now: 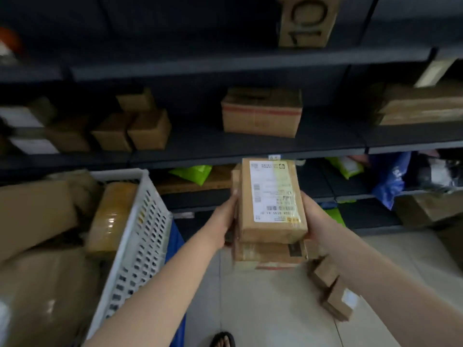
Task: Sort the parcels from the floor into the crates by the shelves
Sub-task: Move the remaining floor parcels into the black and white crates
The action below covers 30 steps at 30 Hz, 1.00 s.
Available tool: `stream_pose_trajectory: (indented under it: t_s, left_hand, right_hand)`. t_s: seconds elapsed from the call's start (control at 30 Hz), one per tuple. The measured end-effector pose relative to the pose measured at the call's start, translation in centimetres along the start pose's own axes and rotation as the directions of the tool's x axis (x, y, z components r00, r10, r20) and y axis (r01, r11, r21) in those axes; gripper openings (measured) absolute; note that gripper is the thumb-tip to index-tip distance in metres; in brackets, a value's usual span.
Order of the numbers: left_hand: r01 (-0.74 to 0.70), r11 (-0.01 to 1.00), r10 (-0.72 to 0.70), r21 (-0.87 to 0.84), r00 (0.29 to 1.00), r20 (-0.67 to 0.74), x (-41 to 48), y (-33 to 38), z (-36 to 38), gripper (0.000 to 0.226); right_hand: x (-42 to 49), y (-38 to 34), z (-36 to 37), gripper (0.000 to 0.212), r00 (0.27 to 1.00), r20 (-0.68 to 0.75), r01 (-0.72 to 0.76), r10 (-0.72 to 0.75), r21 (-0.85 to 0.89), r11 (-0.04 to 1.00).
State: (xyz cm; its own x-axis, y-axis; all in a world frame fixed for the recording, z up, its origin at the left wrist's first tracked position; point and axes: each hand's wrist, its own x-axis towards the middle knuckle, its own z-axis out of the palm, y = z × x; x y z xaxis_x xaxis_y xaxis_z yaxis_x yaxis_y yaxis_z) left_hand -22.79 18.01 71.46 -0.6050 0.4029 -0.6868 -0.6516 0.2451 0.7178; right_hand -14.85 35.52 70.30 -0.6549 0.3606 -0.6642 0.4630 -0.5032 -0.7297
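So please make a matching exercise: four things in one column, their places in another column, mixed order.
1. labelled box
2. white crate
3. green bag
4. red-striped carton

a. on a higher shelf
b. on the lower shelf, left of the held stack
c. standing at the left, full of parcels
d. on top of the stack between both hands

Pairs: 1-d, 2-c, 3-b, 4-a

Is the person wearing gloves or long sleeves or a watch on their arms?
No. The left hand and the right hand are both bare, with no gloves. Both forearms are uncovered as far as the picture shows, so no sleeves come into view. No watch, bracelet or ring can be seen, though the picture is a bit blurry. Low down, a foot in a dark sandal peeks in.
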Motion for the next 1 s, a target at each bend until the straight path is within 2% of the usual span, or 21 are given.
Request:
stream_pose_trajectory:
  t_s: [0.07, 0.13, 0.23, 0.3, 0.37, 0.43, 0.5, 0.63, 0.7, 0.77, 0.8, 0.87, 0.93, 1.0]
  left_hand:
    - [-0.032, 0.999, 0.032, -0.003, 0.998, -0.058, -3.2, -0.5, -1.6, 0.096]
    - [-0.058, 0.998, 0.056, -0.022, 0.992, -0.11, -6.2, -1.6, -3.4, 0.104]
    - [-0.154, 0.988, 0.155, 0.019, 0.973, -0.171, -12.5, -2.6, -5.1, 0.076]
    - [-0.261, 0.964, 0.266, 0.052, 0.947, -0.182, -14.9, -3.3, -6.7, 0.055]
    - [-0.296, 0.954, 0.299, 0.043, 0.937, -0.18, -18.2, -3.5, -8.8, 0.041]
    - [-0.287, 0.958, 0.282, 0.004, 0.94, -0.193, -20.5, -3.4, -11.3, 0.036]
    - [-0.288, 0.958, 0.282, 0.006, 0.934, -0.22, -22.4, -3.2, -14.2, 0.043]
    - [-0.3, 0.954, 0.269, -0.021, 0.881, -0.389, -23.3, -4.2, -22.7, 0.032]
    - [-0.28, 0.96, 0.247, -0.02, 0.874, -0.419, -22.2, -4.6, -27.4, 0.042]
    - [-0.279, 0.96, 0.258, 0.017, 0.859, -0.442, -20.0, -4.9, -31.9, 0.065]
    - [-0.288, 0.958, 0.26, 0.008, 0.852, -0.455, -18.9, -5.0, -34.0, 0.064]
    - [-0.327, 0.943, 0.269, -0.064, 0.86, -0.434, -18.6, -4.9, -36.5, 0.044]
    - [-0.362, 0.928, 0.319, -0.088, 0.895, -0.312, -18.7, -4.5, -37.7, 0.046]
    - [-0.381, 0.922, 0.368, -0.06, 0.916, -0.161, -18.5, -3.9, -38.1, 0.047]
  right_hand:
    - [-2.7, -0.2, 1.5, 0.048, 0.998, 0.048, 0.052, -0.048, -0.079, 0.996]
    - [-5.2, 0.3, 2.9, 0.056, 0.996, 0.057, 0.069, -0.062, -0.142, 0.987]
    - [-8.8, 2.0, 5.5, 0.068, 0.994, 0.108, 0.041, -0.022, -0.17, 0.985]
    - [-11.5, 2.8, 7.7, 0.073, 0.989, 0.145, 0.038, -0.002, -0.243, 0.969]
    - [-13.8, 3.7, 10.7, 0.077, 0.989, 0.144, 0.021, 0.03, -0.334, 0.942]
    - [-15.6, 4.5, 13.8, 0.075, 0.987, 0.15, 0.0, 0.059, -0.37, 0.929]
    - [-17.1, 5.5, 17.3, 0.075, 0.977, 0.198, -0.006, 0.084, -0.366, 0.931]
    - [-18.1, 7.9, 25.6, 0.073, 0.976, 0.213, 0.036, 0.052, -0.392, 0.919]
    - [-18.1, 8.9, 29.4, 0.078, 0.975, 0.216, 0.032, 0.056, -0.384, 0.923]
    - [-17.5, 9.6, 32.6, 0.082, 0.976, 0.205, 0.006, 0.074, -0.364, 0.931]
    - [-17.3, 9.8, 33.8, 0.08, 0.978, 0.196, 0.006, 0.068, -0.353, 0.936]
    - [-16.6, 10.2, 35.2, 0.074, 0.979, 0.197, 0.025, 0.043, -0.331, 0.943]
    - [-16.0, 10.6, 35.9, 0.069, 0.967, 0.253, 0.045, 0.029, -0.284, 0.958]
    - [-15.9, 11.2, 36.6, 0.057, 0.959, 0.283, 0.078, 0.017, -0.32, 0.944]
